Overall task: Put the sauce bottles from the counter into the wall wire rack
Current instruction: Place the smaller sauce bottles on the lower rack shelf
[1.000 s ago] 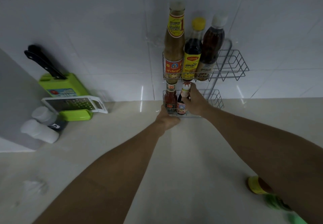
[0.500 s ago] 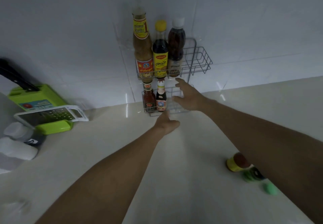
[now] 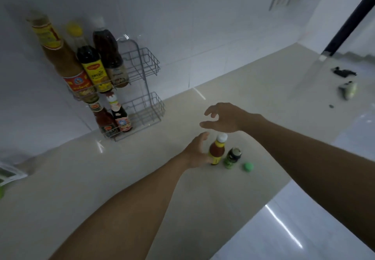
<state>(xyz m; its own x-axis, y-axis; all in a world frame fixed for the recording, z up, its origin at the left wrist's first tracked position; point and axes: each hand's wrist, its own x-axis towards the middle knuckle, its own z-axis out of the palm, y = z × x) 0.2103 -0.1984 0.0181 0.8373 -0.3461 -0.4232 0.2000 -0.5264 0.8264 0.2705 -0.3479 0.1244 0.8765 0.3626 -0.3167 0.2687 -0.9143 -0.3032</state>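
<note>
Rack's half full, so this looks like the reach for the next one. Left hand (image 3: 197, 151), open, is right against the white-capped sauce bottle (image 3: 217, 149) mid-counter; right hand (image 3: 225, 118) hovers open above. Next: grip, lift into the wire rack (image 3: 149, 105).

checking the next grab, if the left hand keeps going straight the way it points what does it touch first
Most likely the small yellow-labelled sauce bottle with a white cap: the open left hand sits just beside it, palm toward it. Whether the palm already touches the bottle is unclear. The small green-labelled dark jar stands beyond that.
</note>
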